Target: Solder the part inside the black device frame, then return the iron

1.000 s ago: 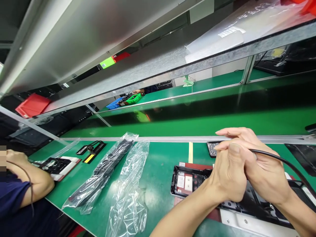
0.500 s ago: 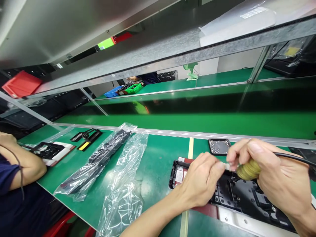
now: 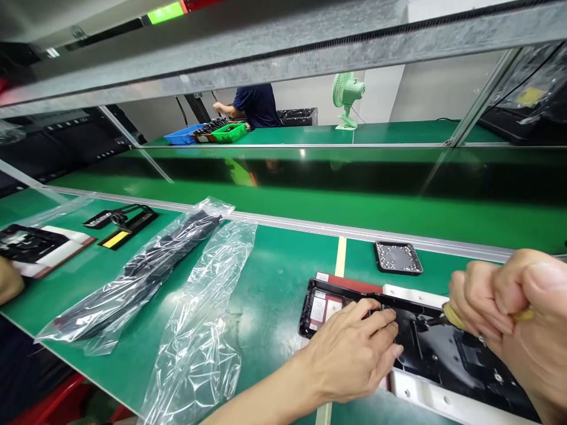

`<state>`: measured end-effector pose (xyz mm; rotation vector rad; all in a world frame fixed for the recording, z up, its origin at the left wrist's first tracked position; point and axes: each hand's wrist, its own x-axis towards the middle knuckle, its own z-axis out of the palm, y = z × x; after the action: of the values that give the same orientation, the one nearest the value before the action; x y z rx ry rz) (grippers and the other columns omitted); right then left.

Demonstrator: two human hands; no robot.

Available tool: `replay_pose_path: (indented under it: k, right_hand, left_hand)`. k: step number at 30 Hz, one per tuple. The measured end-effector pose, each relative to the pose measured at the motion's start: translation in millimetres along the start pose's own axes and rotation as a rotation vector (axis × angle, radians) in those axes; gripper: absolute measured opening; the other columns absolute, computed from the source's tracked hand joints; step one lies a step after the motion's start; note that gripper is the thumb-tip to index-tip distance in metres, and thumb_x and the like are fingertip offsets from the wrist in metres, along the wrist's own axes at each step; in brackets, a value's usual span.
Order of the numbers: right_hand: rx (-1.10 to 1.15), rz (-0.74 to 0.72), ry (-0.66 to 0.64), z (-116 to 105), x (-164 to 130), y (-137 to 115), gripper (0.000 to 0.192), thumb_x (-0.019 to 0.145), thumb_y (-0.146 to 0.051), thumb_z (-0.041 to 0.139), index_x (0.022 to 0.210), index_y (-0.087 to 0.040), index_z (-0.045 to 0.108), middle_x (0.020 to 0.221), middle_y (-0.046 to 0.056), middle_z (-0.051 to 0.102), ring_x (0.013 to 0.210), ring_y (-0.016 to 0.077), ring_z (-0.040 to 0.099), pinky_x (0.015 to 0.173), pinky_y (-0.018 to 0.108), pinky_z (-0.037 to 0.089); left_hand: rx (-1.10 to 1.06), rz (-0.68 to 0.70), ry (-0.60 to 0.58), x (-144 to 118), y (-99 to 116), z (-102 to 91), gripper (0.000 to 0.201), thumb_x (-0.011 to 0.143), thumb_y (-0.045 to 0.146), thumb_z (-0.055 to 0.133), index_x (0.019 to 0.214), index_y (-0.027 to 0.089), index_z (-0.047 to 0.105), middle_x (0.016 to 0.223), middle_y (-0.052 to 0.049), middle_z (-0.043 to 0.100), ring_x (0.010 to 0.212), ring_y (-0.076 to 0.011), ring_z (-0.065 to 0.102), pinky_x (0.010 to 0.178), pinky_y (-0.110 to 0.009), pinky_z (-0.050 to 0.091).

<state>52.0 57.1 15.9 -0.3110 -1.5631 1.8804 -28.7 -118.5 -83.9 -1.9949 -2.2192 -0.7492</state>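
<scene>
Your left hand (image 3: 354, 354) presses flat on the black housing (image 3: 443, 348) at five o'clock on the green bench (image 3: 274, 277), your right hand (image 3: 509, 313) clenched around the yellow-handled screwdriver (image 3: 452, 316); mid-fastening, you likely need its tip kept square.

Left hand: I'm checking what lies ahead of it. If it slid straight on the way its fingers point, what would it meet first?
The left hand lies on the black housing, pointing right; likely the screwdriver tip first, though depth is unclear.
</scene>
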Motion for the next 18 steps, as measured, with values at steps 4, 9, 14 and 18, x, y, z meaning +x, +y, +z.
replay_pose_path:
  k: [4, 9, 14, 18]
  right_hand:
    - [0.033, 0.006, -0.043, -15, 0, 9, 0.04, 0.094, -0.033, 0.053, 0.056, -0.021, 0.052, 0.044, -0.001, 0.034, 0.036, 0.0141, 0.036, 0.033, 0.031, 0.03]
    - [0.066, 0.039, -0.047, -33, 1, 17, 0.04, 0.096, -0.031, 0.046, 0.058, -0.021, 0.053, 0.044, -0.001, 0.034, 0.036, 0.015, 0.037, 0.035, 0.033, 0.03]
    - [0.082, 0.049, -0.072, -43, 0, 21, 0.043, 0.098, -0.036, 0.043, 0.058, -0.022, 0.051, 0.044, 0.0, 0.037, 0.037, 0.0167, 0.039, 0.035, 0.035, 0.031]
    - [0.073, 0.047, -0.083, -41, 1, 19, 0.045, 0.099, -0.038, 0.045, 0.058, -0.022, 0.05, 0.044, 0.0, 0.038, 0.036, 0.0171, 0.04, 0.035, 0.035, 0.032]
  left_hand:
    - [0.06, 0.015, 0.016, -1, 1, 1.2, 0.04, 0.107, 0.036, 0.043, 0.133, 0.01, 0.059, 0.142, -0.006, 0.06, 0.13, -0.0257, 0.052, 0.112, -0.037, 0.05]
    - [0.102, 0.027, 0.042, -1, 2, 1.0, 0.04, 0.107, 0.035, 0.043, 0.132, 0.009, 0.059, 0.139, -0.006, 0.062, 0.128, -0.0254, 0.053, 0.109, -0.035, 0.051]
    - [0.126, 0.043, 0.064, 1, 3, 0.5, 0.039, 0.106, 0.035, 0.045, 0.13, 0.009, 0.061, 0.137, -0.007, 0.063, 0.125, -0.025, 0.054, 0.108, -0.035, 0.051]
    - [0.128, 0.049, 0.074, 1, 3, 0.4, 0.038, 0.106, 0.035, 0.046, 0.129, 0.008, 0.062, 0.135, -0.007, 0.063, 0.124, -0.025, 0.054, 0.108, -0.034, 0.051]
